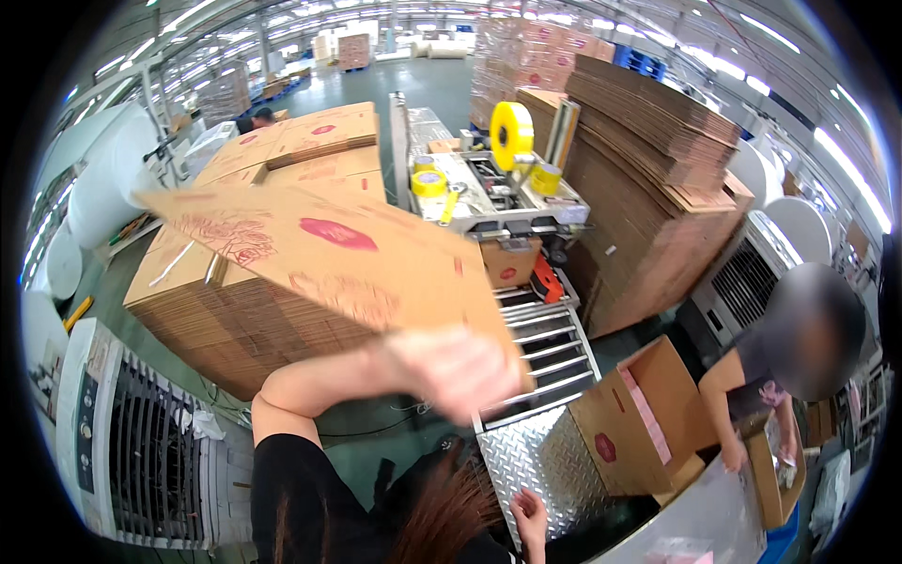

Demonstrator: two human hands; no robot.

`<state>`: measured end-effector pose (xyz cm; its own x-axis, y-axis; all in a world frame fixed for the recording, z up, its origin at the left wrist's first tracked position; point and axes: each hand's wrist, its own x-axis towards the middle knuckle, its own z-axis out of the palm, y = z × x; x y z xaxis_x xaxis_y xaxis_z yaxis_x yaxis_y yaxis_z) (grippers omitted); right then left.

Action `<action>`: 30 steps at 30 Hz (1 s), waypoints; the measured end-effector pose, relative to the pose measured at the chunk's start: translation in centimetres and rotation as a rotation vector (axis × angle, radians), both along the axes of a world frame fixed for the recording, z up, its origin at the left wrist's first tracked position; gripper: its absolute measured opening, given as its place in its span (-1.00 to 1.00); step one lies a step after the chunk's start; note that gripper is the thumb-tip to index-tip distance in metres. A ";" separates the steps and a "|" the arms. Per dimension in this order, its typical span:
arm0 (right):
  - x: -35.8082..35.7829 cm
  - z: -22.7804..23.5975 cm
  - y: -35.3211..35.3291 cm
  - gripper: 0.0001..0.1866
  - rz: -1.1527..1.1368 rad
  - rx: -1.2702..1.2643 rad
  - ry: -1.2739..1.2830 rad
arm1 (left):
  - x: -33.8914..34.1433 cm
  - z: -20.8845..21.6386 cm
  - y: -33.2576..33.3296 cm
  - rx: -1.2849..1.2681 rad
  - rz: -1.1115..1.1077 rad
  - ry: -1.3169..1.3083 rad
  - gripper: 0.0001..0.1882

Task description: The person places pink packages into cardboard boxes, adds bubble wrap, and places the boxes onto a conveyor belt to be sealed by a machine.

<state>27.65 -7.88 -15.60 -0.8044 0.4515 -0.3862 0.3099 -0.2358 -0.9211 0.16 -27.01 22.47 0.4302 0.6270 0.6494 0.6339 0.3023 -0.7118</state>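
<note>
My left arm reaches across in front of me, and my left hand, smeared by motion, grips a flattened cardboard box along its near right edge. The brown sheet, printed in red, slants through the air above a stack of flat cartons. Low in the view, my right hand is above the edge of a diamond-pattern metal plate. Its fingers are loosely bent and nothing shows in them. An open cardboard box with pink contents stands right of the plate.
Metal rollers lead to a taping machine with yellow tape rolls; a carton sits beneath it. Tall cardboard stacks rise to its right. A co-worker handles a smaller box at right. A slatted cooler stands at left.
</note>
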 end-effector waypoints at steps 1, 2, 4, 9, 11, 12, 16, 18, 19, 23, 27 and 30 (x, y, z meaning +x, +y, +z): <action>-0.7 0.8 -0.8 -0.41 0.067 0.156 0.077 | 2.2 0.2 0.7 0.010 -0.160 0.109 -0.72; -1.2 1.7 -1.5 -0.34 0.121 0.310 0.148 | 4.3 0.7 1.5 0.021 -0.334 0.214 -0.66; -2.6 9.7 -3.2 -0.19 0.011 0.521 0.221 | 6.7 0.1 1.7 0.074 -0.480 0.049 -0.58; -1.0 14.8 0.5 -0.38 -0.249 1.075 0.239 | 0.9 -1.0 6.1 0.096 -0.640 -0.600 -0.44; 2.0 14.6 3.6 -0.57 -0.295 1.235 0.071 | -5.7 -7.3 9.7 0.483 -0.772 -0.911 -0.66; 3.1 15.4 4.3 -0.65 -0.302 1.195 0.044 | -9.4 -11.7 9.8 0.587 -0.696 -1.199 -0.72; 6.1 14.9 6.4 -0.72 -0.415 1.487 -0.203 | -16.4 -24.6 11.6 0.821 -0.411 -1.530 -0.75; 7.2 12.0 7.1 -0.72 -0.493 1.507 -0.327 | -15.9 -28.6 12.2 0.665 0.000 -1.519 -0.90; 8.0 11.2 6.9 -0.70 -0.490 1.497 -0.414 | -14.0 -29.2 12.9 0.475 0.068 -1.454 -0.82; 8.3 9.6 6.4 -0.51 -0.477 1.407 -0.602 | -7.8 -31.9 11.5 -0.118 -0.013 -1.366 -0.66; 6.6 10.0 6.2 0.01 -0.373 1.445 -0.812 | -4.5 -32.9 6.7 -0.327 -0.216 -1.224 -0.45; 7.0 10.8 9.1 0.25 -0.155 0.991 -0.822 | -6.3 -32.9 6.4 -0.363 -0.396 -1.312 -0.55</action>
<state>34.63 1.17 -4.81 -0.4067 0.8939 -0.1885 0.8953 0.3490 -0.2769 -6.11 -20.64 -10.43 -0.1663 0.8248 0.5404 0.8838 -0.1184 0.4527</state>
